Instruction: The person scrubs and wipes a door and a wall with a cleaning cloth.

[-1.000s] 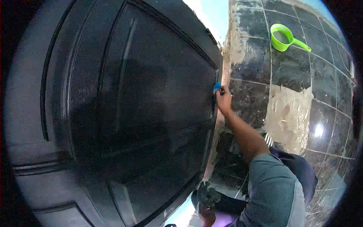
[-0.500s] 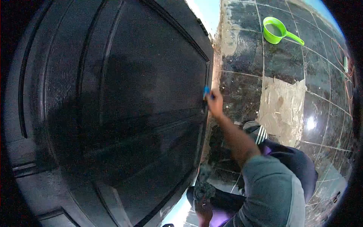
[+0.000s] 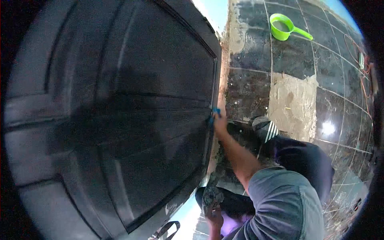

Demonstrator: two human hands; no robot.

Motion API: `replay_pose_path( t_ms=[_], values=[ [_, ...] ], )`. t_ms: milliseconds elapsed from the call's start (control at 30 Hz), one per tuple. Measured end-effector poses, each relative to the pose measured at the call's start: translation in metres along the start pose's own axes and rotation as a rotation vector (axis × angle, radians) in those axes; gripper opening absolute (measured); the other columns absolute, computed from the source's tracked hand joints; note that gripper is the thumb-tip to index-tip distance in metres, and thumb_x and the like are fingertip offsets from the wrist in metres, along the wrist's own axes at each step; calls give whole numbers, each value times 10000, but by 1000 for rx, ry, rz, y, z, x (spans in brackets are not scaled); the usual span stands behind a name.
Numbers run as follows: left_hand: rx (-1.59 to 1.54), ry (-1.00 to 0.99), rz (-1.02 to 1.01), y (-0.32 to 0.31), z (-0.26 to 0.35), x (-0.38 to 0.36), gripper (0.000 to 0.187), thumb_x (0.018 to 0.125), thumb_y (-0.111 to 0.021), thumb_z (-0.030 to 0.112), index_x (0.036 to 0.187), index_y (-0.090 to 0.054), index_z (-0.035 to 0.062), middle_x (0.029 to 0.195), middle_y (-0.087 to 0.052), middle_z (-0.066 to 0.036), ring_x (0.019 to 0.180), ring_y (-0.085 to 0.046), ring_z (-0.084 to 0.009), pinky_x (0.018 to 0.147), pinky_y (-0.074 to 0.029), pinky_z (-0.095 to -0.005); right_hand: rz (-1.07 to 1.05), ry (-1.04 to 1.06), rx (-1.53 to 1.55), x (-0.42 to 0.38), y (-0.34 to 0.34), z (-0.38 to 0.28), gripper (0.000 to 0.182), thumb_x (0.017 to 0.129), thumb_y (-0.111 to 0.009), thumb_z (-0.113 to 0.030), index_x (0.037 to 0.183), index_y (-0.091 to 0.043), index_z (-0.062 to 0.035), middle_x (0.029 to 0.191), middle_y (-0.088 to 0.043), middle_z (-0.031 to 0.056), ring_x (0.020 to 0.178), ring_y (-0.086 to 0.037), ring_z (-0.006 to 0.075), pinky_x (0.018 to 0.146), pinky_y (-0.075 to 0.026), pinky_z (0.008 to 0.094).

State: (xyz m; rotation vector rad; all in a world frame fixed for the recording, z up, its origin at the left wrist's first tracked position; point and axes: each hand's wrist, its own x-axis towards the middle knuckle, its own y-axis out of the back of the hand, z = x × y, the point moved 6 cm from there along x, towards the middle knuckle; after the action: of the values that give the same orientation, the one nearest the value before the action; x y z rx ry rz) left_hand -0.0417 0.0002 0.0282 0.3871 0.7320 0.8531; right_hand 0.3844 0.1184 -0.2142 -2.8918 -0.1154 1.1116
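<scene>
My right hand [image 3: 219,120], at the end of an outstretched arm, is closed around a small blue tool [image 3: 216,111]. Its exact kind is hard to make out, as the fingers cover most of it. The tool is at the edge of a dark panelled door [image 3: 160,124], beside the light strip [image 3: 224,82] where the door meets the floor. Low in the view, my left hand [image 3: 215,220] grips a dark grey lumpy mass [image 3: 213,196] near my bent knee. Whether that mass is cloth or a paste cannot be made out.
A green dipper [image 3: 281,28] stands on the dark floor tiles [image 3: 294,58]. One floor patch [image 3: 292,104] is bare, rough and light-coloured. Orange cable [image 3: 365,96] runs along the right side. My striped shoe [image 3: 266,129] is beside the patch. A dark strap [image 3: 166,231] lies low by the door.
My right hand with the blue tool has moved down along the door edge, toward my body. The view has shifted slightly. The left hand still holds the grey mass.
</scene>
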Motion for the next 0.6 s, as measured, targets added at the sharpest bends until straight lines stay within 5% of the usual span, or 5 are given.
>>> replay_pose_path(
  t_ms=[67,233,400,533,600],
  values=[
    [89,-38,4,1,30,0,385,931,-633,125,1292,-657,-5,1308,-644,-219,1187,-615,-348,990,-510,-406,121,17,125,-34,-21,48,178,1011,-641,-178,1037,-707,-15,893,-729,102,859,-679,210,759,-512,386],
    [208,-86,127,13,106,-16,368,876,-677,60,1239,-719,19,1222,-651,-267,1153,-623,-427,984,-504,-473,130,266,187,-131,-24,-99,207,1032,-601,-119,1167,-681,17,891,-668,107,830,-633,239,789,-491,397],
    [252,-95,137,15,70,-19,388,863,-672,7,1248,-710,2,1190,-660,-267,1110,-646,-399,919,-527,-465,-143,1031,385,-266,-21,-274,292,963,-670,-53,1250,-690,-5,942,-643,129,819,-624,272,758,-507,387],
    [305,-147,144,6,94,-24,296,927,-730,138,1211,-739,57,1194,-674,-253,1112,-650,-429,997,-496,-490,-186,1541,170,-293,-25,-328,291,736,-828,-82,1002,-717,-42,886,-603,145,824,-606,326,711,-503,428],
    [368,-88,101,-1,88,-27,306,923,-723,141,1219,-737,64,1215,-683,-256,1150,-644,-438,1045,-475,-500,41,1376,245,-229,-30,-287,177,774,-802,-72,902,-683,-44,864,-585,141,798,-584,321,698,-483,421]
  ],
)
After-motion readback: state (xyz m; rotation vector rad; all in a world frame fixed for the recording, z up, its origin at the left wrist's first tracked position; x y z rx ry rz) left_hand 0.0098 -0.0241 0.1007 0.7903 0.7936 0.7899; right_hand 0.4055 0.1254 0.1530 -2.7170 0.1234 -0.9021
